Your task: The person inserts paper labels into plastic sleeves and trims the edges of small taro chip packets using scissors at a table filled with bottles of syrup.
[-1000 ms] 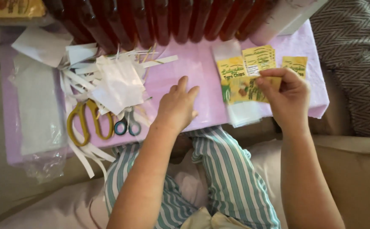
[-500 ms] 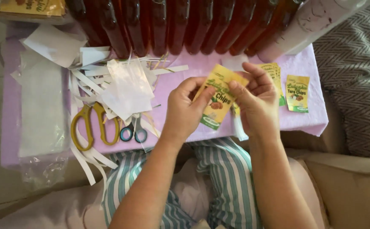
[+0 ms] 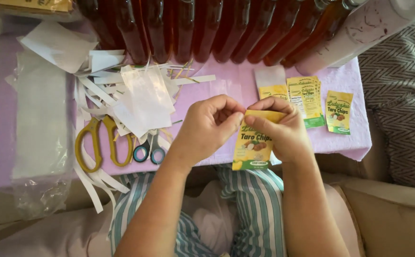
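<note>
Both hands pinch the yellow label's [image 3: 254,143] top edge, left hand [image 3: 207,128] and right hand [image 3: 283,133] each in a narrow grip, label hanging lengthwise straight down below them over the desk [image 3: 226,93] edge.

Both hands [image 3: 245,128] now together on yellow label [image 3: 254,145], left off table, label lifted from stack.

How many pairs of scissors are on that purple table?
2. The large yellow-handled scissors lie at the table's left front edge among white paper strips; the small blue-handled scissors lie just right of them, blades partly under white paper. More could be hidden beneath the scraps.
</note>
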